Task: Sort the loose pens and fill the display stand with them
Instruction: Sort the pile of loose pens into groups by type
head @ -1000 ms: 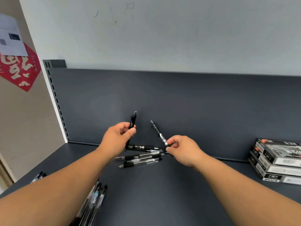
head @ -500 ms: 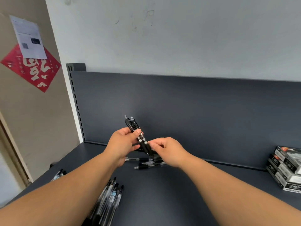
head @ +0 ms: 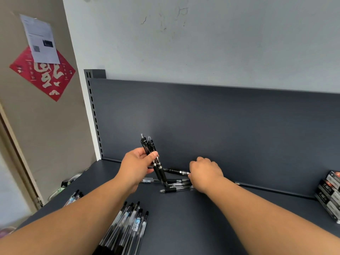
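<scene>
My left hand (head: pixel 137 165) grips two black click pens (head: pixel 150 150) held side by side, tips down and clickers up, above the dark grey shelf (head: pixel 193 223). My right hand (head: pixel 205 173) is lowered onto a black pen (head: pixel 173 171) lying near the shelf's back panel, fingers curled round its right end. A few loose pens (head: pixel 176 185) lie just below, clear-barrelled with black grips. A sorted row of several capped pens (head: pixel 127 225) lies at the front under my left forearm. No display stand is in view.
Stacked pen boxes (head: pixel 330 194) sit at the shelf's right edge. A few more pens (head: pixel 74 196) lie near the left edge. The upright back panel (head: pixel 220 126) closes the shelf behind; a white upright post with slots stands at its left.
My right hand has let go of the pen it passed to my left hand and moved down and right to a pen lying on the shelf. The view has shifted left.
</scene>
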Tool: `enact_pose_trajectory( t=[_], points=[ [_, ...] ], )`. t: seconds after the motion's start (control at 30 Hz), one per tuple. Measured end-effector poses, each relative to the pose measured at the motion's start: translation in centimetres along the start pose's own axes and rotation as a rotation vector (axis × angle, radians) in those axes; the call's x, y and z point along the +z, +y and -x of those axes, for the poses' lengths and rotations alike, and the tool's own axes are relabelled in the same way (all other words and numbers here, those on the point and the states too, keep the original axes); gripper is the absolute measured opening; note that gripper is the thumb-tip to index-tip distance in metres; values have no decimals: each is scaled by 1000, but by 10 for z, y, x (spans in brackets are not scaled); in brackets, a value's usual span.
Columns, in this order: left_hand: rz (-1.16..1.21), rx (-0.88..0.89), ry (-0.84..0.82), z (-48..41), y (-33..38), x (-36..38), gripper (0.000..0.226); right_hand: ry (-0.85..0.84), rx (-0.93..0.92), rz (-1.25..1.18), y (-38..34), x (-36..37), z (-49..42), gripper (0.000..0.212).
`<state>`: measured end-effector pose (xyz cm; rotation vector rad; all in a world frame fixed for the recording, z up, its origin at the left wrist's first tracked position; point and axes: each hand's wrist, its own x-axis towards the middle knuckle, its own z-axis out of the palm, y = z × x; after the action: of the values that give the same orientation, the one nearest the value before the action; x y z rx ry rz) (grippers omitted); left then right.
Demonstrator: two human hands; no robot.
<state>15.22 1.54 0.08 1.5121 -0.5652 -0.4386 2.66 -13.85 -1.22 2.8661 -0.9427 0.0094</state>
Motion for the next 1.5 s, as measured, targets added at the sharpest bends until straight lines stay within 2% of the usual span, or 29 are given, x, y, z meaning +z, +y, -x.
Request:
enact_pose_trajectory(
  t=[0.13, 0.23, 0.33, 0.4, 0.47, 0.63, 0.83, 0.93, 1.0, 1.23, 1.37, 1.5],
  points=[
    [-4, -1, -28, 0, -2, 1, 6, -88, 37, -105, 2, 1, -1, 24],
    [-3, 2, -38, 1, -2, 0, 6, -161, 69, -124, 6, 1, -4, 8],
    [-2, 7, -49, 1, -1, 0, 8, -205, 79, -102, 13, 0, -1, 14],
    [4, 6, -56, 2, 1, 0, 8, -188, 79, -105, 18, -1, 5, 21],
    [16, 8, -58, 3, 2, -1, 9, -129, 82, -159, 22, -2, 12, 20],
    [63, 19, -75, 4, 9, 1, 10, 90, 163, -583, 28, -15, 23, 2],
    [133, 11, -185, 15, 21, 21, 17, 264, 261, -1104, 36, -47, 62, 20],
    [161, 6, -279, 29, 26, 37, 18, 275, 311, -1204, 37, -54, 92, 13],
    [174, 2, -340, 42, 29, 48, 16, 276, 352, -1234, 33, -54, 113, 6],
    [217, -38, -488, 99, 30, 83, 9, 250, 438, -1250, 16, -35, 181, 13],
    [229, -49, -474, 127, 29, 103, 8, 269, 421, -1290, 23, -31, 212, 11],
    [207, -41, -442, 159, 29, 136, 7, 262, 350, -1314, 51, -35, 250, 18]
  ],
)
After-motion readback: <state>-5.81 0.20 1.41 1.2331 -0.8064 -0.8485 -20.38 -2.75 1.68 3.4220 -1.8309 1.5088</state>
